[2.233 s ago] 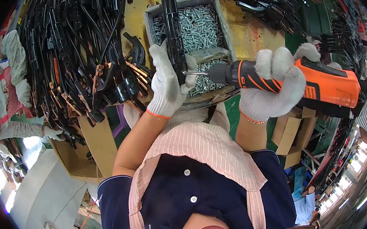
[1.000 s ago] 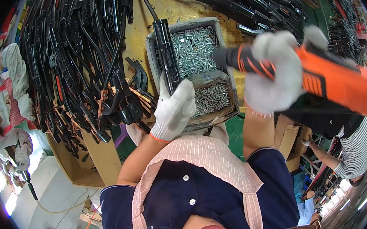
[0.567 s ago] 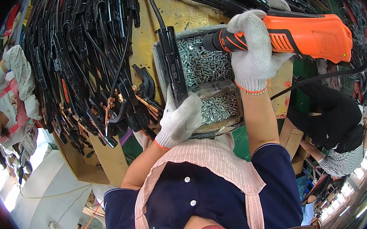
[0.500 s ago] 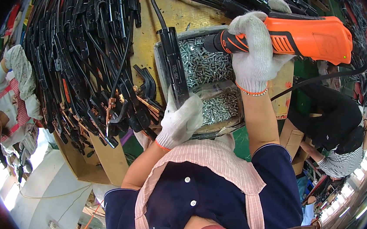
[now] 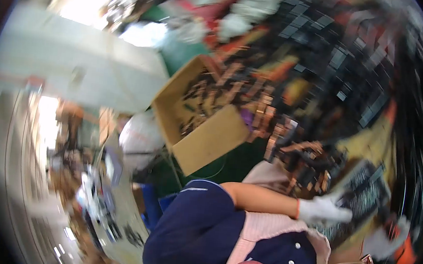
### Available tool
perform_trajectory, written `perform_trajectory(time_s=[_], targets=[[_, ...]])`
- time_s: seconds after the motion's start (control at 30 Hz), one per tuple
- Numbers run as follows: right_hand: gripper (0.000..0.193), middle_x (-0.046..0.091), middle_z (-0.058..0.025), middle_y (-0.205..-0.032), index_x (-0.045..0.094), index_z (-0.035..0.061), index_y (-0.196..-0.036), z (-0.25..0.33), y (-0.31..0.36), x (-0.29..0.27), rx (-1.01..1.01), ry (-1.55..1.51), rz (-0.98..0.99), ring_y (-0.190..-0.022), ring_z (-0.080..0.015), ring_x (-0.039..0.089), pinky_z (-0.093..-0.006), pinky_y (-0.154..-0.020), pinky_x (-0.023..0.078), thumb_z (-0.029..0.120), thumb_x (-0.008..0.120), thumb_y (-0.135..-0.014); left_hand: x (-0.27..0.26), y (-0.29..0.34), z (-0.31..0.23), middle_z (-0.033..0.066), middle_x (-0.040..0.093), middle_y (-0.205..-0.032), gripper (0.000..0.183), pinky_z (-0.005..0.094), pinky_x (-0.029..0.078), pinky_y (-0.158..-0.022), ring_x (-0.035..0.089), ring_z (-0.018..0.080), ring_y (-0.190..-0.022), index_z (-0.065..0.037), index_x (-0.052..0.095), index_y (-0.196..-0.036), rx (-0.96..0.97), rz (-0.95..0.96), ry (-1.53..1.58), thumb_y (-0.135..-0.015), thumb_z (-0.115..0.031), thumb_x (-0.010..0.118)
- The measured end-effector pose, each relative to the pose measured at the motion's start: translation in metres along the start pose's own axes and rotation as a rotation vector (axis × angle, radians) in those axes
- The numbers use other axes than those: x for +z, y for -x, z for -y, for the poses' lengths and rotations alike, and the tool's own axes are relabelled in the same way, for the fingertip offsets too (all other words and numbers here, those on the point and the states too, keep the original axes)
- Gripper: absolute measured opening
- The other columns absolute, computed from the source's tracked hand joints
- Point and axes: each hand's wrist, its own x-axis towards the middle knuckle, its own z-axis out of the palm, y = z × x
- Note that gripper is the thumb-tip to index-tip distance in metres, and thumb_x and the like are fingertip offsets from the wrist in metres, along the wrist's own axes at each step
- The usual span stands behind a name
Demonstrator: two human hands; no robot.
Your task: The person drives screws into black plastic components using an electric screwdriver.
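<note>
The left hand (image 5: 324,210) blurs at the tray (image 5: 352,175), its grip impossible to tell; the right hand (image 5: 384,242) holds the orange drill (image 5: 404,259).

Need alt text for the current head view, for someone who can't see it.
A person's white-gloved left hand is at a tray and the gloved right hand is at an orange tool, in a tilted fisheye view too blurred to show their grips. Black and copper parts lie heaped beyond, beside an open cardboard box.
</note>
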Motion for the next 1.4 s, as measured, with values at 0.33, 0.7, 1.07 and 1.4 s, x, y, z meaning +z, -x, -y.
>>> perform_trajectory(time_s=[0.33, 0.7, 1.07, 1.4], targets=[[0.038, 0.059, -0.0138, -0.105, 0.05, -0.0051, -0.125, 0.003, -0.018, 0.167, 0.27, -0.806, 0.365, -0.095, -0.0219, 0.058, -0.0326, -0.086, 0.049, 0.006, 0.057, -0.09, -0.001, -0.094, 0.055, 0.0145, 0.059, -0.12, 0.089, 0.0356, 0.045, -0.095, 0.055, 0.0235, -0.112, -0.011, 0.038, -0.139, 0.318, 0.021, -0.374, -0.065, -0.039, 0.079], [0.035, 0.061, -0.0126, -0.1, 0.051, -0.004, -0.123, 0.02, 0.0, 0.152, 0.409, -1.121, 0.43, -0.089, -0.0207, 0.059, -0.0312, -0.081, 0.049, 0.011, 0.055, -0.092, -0.006, -0.028, 0.006, 0.0095, 0.061, -0.085, 0.097, 0.0325, 0.046, -0.048, 0.058, 0.0181, -0.059, -0.022, 0.024, -0.146, 0.072, 0.239, 0.208, -0.064, -0.019, 0.077], [0.033, 0.062, -0.0113, -0.095, 0.053, -0.0029, -0.121, 0.039, 0.019, 0.156, 0.565, -1.494, 0.499, -0.082, -0.0196, 0.06, -0.0299, -0.075, 0.05, 0.015, 0.054, -0.094, -0.002, -0.041, 0.019, 0.0041, 0.05, -0.069, 0.102, 0.0297, 0.04, -0.044, 0.05, 0.015, -0.053, -0.029, 0.012, -0.15, 0.108, 0.201, 0.131, -0.07, -0.012, 0.075], [0.032, 0.064, -0.0102, -0.091, 0.055, -0.0019, -0.119, 0.039, 0.012, 0.162, 0.727, -1.732, 0.537, -0.077, -0.0186, 0.061, -0.0286, -0.069, 0.051, 0.019, 0.053, -0.096, -0.013, -0.039, 0.004, -0.0011, 0.064, -0.081, 0.054, 0.0221, 0.039, -0.048, 0.05, 0.0055, -0.059, -0.012, 0.049, -0.125, -0.09, 0.422, 0.469, -0.082, -0.029, 0.077]])
